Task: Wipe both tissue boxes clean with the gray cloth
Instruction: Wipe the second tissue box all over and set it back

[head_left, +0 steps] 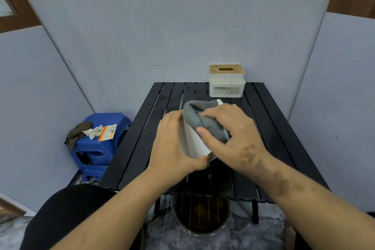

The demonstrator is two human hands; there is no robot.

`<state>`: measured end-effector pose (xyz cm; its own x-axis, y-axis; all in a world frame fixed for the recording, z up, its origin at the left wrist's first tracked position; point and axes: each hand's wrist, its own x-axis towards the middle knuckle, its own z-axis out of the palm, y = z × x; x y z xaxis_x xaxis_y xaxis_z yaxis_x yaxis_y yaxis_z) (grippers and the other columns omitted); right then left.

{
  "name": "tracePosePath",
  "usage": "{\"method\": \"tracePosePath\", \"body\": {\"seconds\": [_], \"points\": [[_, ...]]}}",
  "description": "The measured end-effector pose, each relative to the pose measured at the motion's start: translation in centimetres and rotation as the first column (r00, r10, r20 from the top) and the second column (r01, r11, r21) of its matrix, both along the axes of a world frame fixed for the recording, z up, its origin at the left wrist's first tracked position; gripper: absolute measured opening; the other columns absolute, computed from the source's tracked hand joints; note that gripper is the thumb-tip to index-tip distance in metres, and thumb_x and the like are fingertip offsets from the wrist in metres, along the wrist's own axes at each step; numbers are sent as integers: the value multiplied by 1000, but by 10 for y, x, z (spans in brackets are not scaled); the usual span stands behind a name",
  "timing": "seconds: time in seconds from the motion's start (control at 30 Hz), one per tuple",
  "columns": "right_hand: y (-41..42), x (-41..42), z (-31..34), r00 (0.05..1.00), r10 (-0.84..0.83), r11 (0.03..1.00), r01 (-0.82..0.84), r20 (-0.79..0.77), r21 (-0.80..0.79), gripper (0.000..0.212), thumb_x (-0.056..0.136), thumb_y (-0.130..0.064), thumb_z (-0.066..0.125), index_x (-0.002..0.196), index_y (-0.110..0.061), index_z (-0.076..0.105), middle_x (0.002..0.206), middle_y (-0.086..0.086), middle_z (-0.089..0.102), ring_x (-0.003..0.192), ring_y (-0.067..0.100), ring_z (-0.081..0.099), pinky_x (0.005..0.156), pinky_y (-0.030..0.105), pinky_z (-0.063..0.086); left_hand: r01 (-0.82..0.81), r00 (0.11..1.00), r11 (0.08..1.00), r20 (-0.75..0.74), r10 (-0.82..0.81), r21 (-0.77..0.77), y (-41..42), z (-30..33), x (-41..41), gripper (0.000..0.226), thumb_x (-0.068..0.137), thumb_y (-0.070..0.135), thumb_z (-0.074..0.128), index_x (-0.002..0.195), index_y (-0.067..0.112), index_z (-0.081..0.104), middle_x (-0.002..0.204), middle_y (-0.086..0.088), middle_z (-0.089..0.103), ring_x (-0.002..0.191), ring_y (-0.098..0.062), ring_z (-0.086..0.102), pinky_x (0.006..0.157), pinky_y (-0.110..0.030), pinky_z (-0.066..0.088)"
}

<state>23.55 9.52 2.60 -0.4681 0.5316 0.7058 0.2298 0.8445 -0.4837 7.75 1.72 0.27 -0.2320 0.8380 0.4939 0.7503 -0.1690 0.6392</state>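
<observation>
White tissue boxes, two: one tilted box [195,144] at frame centre above the black slatted table [142,138], gripped by the left hand [172,144]; second box [227,81], wooden-lidded, upper right. One gray cloth [203,119] was bunched under the right hand [229,130], fingers curled round it, pressed on the held box.

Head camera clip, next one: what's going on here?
A person is cleaning a white tissue box over a black slatted table. The left hand holds the box tilted, while the right hand grips a gray cloth against its upper side. A second tissue box, with a wooden lid, stands untouched at the table's far edge. A blue stool with odds and ends sits to the left.
</observation>
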Motion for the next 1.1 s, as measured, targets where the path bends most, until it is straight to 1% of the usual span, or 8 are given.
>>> {"method": "tracePosePath", "body": {"seconds": [0.17, 0.23, 0.4, 0.53, 0.67, 0.87, 1.0, 1.1], "points": [[53, 25, -1, 967, -241, 934, 207, -86, -290, 21, 88, -32, 72, 106, -25, 66, 103, -8, 63, 96, 11, 59, 87, 40, 54, -20, 999, 999, -39, 18, -39, 0, 2, 5, 99, 51, 56, 84, 136, 30, 41, 129, 20, 43, 119, -8, 43, 92, -19, 38], [51, 21, -3, 954, -283, 931, 249, -97, -268, 24, 88, -30, 72, 108, -22, 65, 101, -6, 61, 92, 11, 57, 84, 37, 53, -26, 999, 999, -45, 24, -41, 0, 1, 9, 100, 50, 53, 86, 136, 30, 41, 129, 20, 43, 118, -7, 42, 90, -17, 36], [22, -2, 8, 1000, -17, 999, 16, -24, -46, 33, 85, -27, 76, 116, -18, 66, 107, -4, 65, 100, 12, 56, 91, 22, 44, -14, 998, 1000, -70, 12, -26, -1, -3, 9, 105, 52, 54, 86, 142, 23, 40, 136, 17, 42, 123, -9, 41, 95, -17, 36], [65, 27, -2, 973, -213, 942, 179, -93, -284, 31, 85, -29, 77, 113, -22, 66, 106, -7, 65, 97, 13, 61, 84, 29, 55, 17, 998, 999, -64, -19, -36, -1, 0, 6, 102, 53, 52, 88, 140, 25, 41, 135, 18, 42, 124, -7, 41, 95, -17, 35], [71, 39, -20, 958, -258, 872, 177, -123, -456, 27, 89, -28, 72, 114, -20, 63, 101, -9, 63, 87, -1, 60, 66, 8, 48, 29, 999, 999, -30, -30, -43, -3, 0, 0, 96, 53, 47, 91, 134, 34, 42, 130, 24, 43, 124, -5, 42, 93, -18, 37], [40, 33, -29, 957, -287, 932, 268, -42, -243, 37, 87, -29, 74, 121, -20, 63, 112, -3, 60, 105, 15, 52, 89, 11, 40, -27, 997, 999, 74, 28, -21, 4, -5, -10, 98, 51, 54, 87, 136, 33, 44, 128, 18, 47, 123, -10, 48, 100, -41, 49], [3, 9, -26, 993, -119, 993, 119, 2, 3, 37, 86, -28, 72, 120, -17, 64, 108, -4, 60, 101, 13, 47, 90, 10, 34, -66, 984, 998, 167, 62, 19, 10, -6, -11, 98, 49, 58, 89, 133, 29, 49, 125, 15, 51, 116, -6, 52, 94, -29, 49], [20, 16, -19, 996, -59, 998, 59, 62, -7, 37, 86, -30, 74, 120, -21, 65, 105, -7, 60, 97, 14, 50, 89, 18, 41, -73, 981, 997, 179, 71, 3, 12, -6, -14, 99, 47, 60, 88, 132, 30, 49, 123, 17, 50, 115, -2, 51, 89, -16, 44]]}}
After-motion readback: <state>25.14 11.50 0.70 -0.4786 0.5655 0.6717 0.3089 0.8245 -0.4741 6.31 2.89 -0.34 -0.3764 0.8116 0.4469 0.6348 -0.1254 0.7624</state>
